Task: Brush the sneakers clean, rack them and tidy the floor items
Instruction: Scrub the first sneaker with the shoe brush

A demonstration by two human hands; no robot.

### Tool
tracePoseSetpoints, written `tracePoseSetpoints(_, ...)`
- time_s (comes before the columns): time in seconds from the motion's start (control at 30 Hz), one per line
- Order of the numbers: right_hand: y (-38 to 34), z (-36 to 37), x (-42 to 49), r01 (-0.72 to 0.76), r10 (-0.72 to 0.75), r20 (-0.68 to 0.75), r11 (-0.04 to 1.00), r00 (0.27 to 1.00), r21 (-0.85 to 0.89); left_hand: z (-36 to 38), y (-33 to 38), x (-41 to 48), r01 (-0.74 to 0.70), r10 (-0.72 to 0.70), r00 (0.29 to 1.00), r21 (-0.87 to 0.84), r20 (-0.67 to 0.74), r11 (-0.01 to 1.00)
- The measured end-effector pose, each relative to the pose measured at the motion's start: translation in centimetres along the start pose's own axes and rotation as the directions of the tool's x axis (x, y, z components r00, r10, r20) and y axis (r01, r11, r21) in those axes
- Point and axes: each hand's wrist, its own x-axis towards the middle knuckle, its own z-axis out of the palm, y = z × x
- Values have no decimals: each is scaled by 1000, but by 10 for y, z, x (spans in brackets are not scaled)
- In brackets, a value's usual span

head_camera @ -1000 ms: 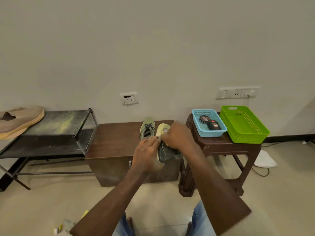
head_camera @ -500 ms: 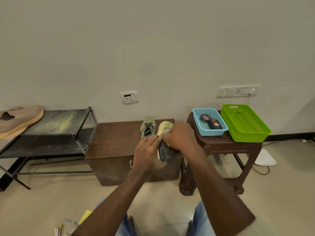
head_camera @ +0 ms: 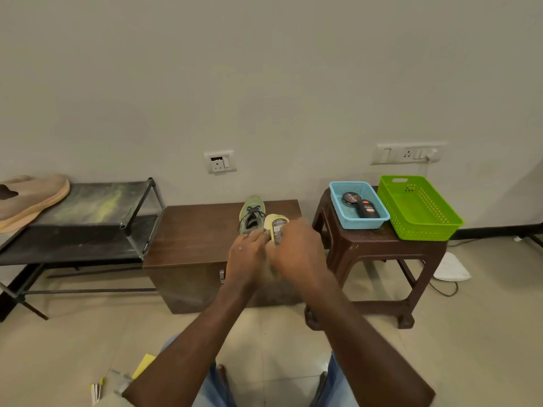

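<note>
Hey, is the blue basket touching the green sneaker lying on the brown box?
Apart. The head view shows bare box top and the stool edge between the green sneaker and the blue basket.

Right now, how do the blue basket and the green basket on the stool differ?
The blue basket is smaller than the green basket. The blue basket holds a tin and a bottle; the green basket shows nothing inside. Both are perforated plastic, side by side on the brown stool.
</note>
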Motion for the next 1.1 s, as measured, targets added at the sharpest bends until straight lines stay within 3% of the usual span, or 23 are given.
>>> tracePoseSetpoints(0.2,6,8,-65,130,-124,-63,988,990,88,-9,3,4,24,-26,990,-15,-138,1000)
tracePoseSetpoints(0.3,6,0,-21,82,-76,-133,996,988,44,-12,8,4,36,-42,995,-69,-93,997)
tracePoseSetpoints(0.43,4,-7,35,-52,51,-27,998,998,-39,-1,9,-5,-10,10,1000,-34,9,999)
tracePoseSetpoints(0.67,-2,4,-37,-1,2,13,996,1000,-87,-3,5,-10,-40,39,999,-38,-26,998)
tracePoseSetpoints(0.77,7,-12,-5,-30,31,17,995,999,-99,1,4,-15,-84,84,996,-34,3,996)
tracePoseSetpoints(0.87,22,-25,41,-110,119,121,991,985,-76,-3,12,-16,-111,111,994,-34,-5,993)
tracePoseSetpoints(1.0,43,-23,59,-115,114,378,993,919,-18,-3,5,-20,-136,135,990,-14,-27,991)
tracePoseSetpoints(1.1,58,-15,58,-142,111,428,989,897,42,-1,1,-21,-156,156,987,6,-43,988)
